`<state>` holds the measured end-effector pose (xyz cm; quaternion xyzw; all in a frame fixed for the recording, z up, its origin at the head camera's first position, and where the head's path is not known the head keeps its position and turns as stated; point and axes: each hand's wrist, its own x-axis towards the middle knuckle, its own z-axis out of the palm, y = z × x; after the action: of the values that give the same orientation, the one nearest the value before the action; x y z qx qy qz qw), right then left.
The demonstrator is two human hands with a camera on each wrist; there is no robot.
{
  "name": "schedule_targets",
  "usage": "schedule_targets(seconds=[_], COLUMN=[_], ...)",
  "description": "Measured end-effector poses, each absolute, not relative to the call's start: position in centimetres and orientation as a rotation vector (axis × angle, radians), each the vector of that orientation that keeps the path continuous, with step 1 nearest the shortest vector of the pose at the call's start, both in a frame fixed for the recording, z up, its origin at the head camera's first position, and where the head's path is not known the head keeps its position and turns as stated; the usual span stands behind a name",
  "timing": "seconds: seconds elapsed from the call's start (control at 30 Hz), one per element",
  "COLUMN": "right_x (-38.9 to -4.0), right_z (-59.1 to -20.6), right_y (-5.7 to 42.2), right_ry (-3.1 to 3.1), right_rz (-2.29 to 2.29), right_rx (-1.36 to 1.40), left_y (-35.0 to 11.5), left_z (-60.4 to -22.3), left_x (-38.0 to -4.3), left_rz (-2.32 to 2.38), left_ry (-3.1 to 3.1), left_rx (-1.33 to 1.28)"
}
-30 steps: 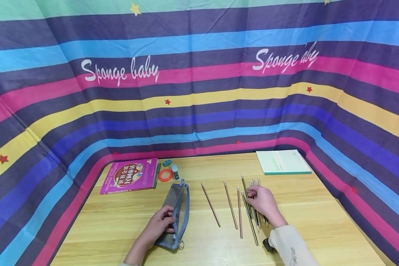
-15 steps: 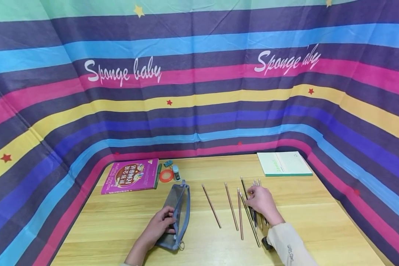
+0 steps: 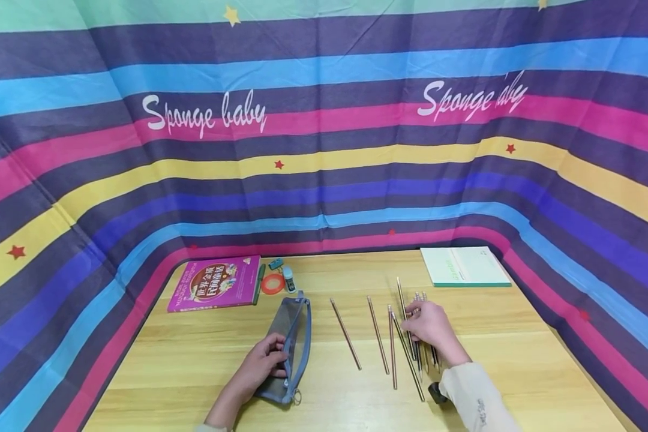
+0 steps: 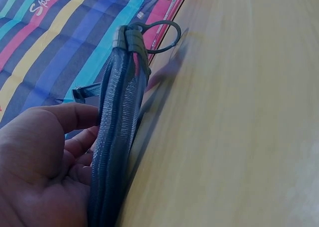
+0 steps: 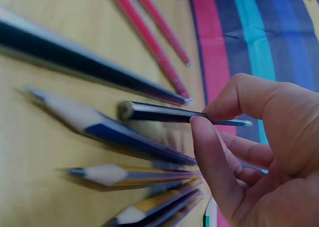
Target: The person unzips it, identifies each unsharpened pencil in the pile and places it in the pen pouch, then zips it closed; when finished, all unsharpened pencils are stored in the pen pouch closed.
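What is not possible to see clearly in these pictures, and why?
Pencils, head view: exact count; the right hand hides parts.
Pouch, left wrist view: one end, cut off by the bottom edge.
Dark pencil at the left edge, right wrist view: one end, cut off.
Notebook, head view: fine print, too small.

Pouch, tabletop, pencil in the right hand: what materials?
Pouch: mesh fabric, likely nylon or polyester, matt; weave shows up close.
Tabletop: wood or wood-look laminate, slight sheen; pale grain streaks.
Pencil in the right hand: probably wood, glossy dark coating; light streak along barrel.
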<state>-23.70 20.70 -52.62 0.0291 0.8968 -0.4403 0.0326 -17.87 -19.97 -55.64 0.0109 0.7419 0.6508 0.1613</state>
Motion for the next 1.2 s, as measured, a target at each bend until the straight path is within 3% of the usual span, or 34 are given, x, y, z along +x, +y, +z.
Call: schedule_targets(seconds=[0.43,1.2], right_x=[-23.4,-21.4], right_z=[-51.5,-53.0], right_y=[18.8,4.9], right_ry=[2.408,2.031], right_rz=[-1.885,-2.107], right_rx=[0.068,-0.259], left_y=[-19.6,-17.7], left_z=[-55.4,-55.7], left_x=[-17.9,-17.7], left_rz=[1.906,2.008], left_ry=[2.112,2.129], left_rx=[-0.008,-0.077])
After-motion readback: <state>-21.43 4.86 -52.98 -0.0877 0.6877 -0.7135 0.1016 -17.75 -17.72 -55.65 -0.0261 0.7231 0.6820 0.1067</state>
